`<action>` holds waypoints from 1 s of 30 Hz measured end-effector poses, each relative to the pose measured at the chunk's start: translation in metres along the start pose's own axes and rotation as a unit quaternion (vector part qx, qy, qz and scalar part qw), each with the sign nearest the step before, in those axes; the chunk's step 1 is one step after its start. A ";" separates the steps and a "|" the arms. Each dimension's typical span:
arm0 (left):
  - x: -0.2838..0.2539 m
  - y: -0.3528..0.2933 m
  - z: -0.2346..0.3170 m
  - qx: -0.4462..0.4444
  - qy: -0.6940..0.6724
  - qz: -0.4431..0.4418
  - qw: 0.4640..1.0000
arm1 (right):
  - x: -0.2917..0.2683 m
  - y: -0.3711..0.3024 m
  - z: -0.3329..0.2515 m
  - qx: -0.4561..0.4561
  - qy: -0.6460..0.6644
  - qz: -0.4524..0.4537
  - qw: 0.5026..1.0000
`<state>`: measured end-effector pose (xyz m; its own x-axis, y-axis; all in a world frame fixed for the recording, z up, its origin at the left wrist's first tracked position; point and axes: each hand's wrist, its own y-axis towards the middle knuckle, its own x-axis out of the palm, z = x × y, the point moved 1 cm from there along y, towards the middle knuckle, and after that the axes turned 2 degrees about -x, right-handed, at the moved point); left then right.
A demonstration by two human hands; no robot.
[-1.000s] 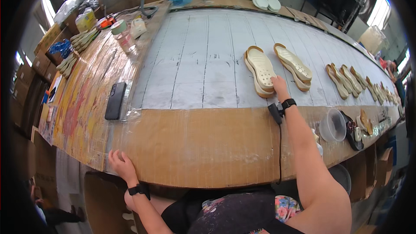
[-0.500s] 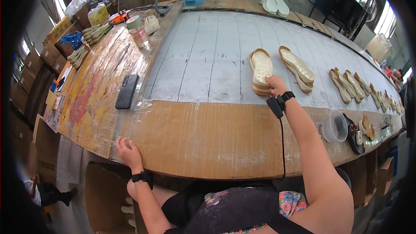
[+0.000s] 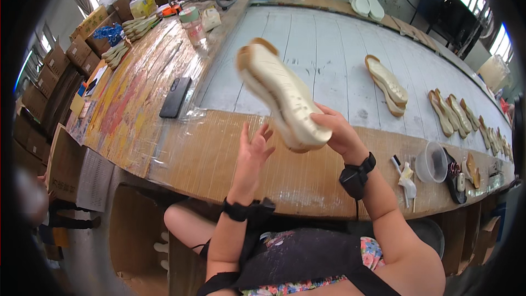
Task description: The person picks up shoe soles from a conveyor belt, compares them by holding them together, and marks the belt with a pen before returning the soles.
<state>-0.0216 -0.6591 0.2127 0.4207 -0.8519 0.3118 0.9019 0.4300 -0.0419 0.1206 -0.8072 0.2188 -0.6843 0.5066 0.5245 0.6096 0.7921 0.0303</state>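
A pair of stacked cream shoe soles with tan edges (image 3: 282, 98) is tilted in the air above the front of the table. My right hand (image 3: 342, 134) grips their near end, fingers wrapped round the edge. Just left of the soles, my left hand (image 3: 253, 156) is raised with its fingers apart, holding nothing. A second pair of cream soles (image 3: 388, 85) lies on the pale board to the right. Further right, several more tan-edged soles (image 3: 450, 114) lie in a row.
A black phone (image 3: 175, 97) lies on the stained left part of the table. Near the right edge stand a clear plastic tub (image 3: 431, 162), a brush (image 3: 406, 181) and a dark sandal (image 3: 455, 178). White soles (image 3: 367, 5) rest at the back. An open cardboard box (image 3: 137, 235) stands below the table.
My right hand has lifted the pair of soles off the board and brought it nearer and to the left. My left hand has risen from the table edge toward it.
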 end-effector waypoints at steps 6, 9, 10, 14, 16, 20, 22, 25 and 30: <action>0.016 -0.005 0.009 0.012 -0.344 -0.045 0.938 | 0.079 -0.035 0.008 -0.347 -0.589 -0.024 0.729; 0.014 -0.010 0.009 -0.007 -0.367 -0.044 0.929 | 0.089 -0.039 0.025 -0.407 -0.475 0.015 0.780; 0.010 -0.009 0.006 0.003 -0.347 -0.002 0.938 | 0.089 -0.039 0.035 -0.392 -0.478 0.027 0.785; -0.010 -0.011 -0.008 0.092 -0.226 0.062 0.968 | 0.088 -0.054 0.050 -0.392 -0.480 0.032 0.784; -0.013 -0.020 -0.008 0.110 -0.141 0.044 0.983 | 0.075 -0.063 0.044 -0.331 -0.408 -0.025 0.851; -0.027 -0.032 -0.034 0.018 -0.168 0.011 0.986 | 0.075 -0.063 0.043 -0.316 -0.397 -0.032 0.861; -0.025 -0.034 -0.042 0.006 -0.186 -0.004 0.982 | 0.074 -0.063 0.044 -0.306 -0.410 -0.019 0.859; -0.021 -0.032 -0.047 -0.024 -0.210 -0.039 0.977 | 0.070 -0.060 0.050 -0.324 -0.426 0.000 0.845; -0.005 -0.029 -0.046 -0.052 -0.196 -0.064 0.977 | 0.059 -0.066 0.038 -0.210 -0.411 0.020 0.887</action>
<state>-0.0458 -0.6811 0.1682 0.2514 -0.7085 0.6594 0.9586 0.2764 -0.0685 0.0242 -0.8168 0.2156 -0.6148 0.7449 -0.2593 0.6168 0.6589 0.4306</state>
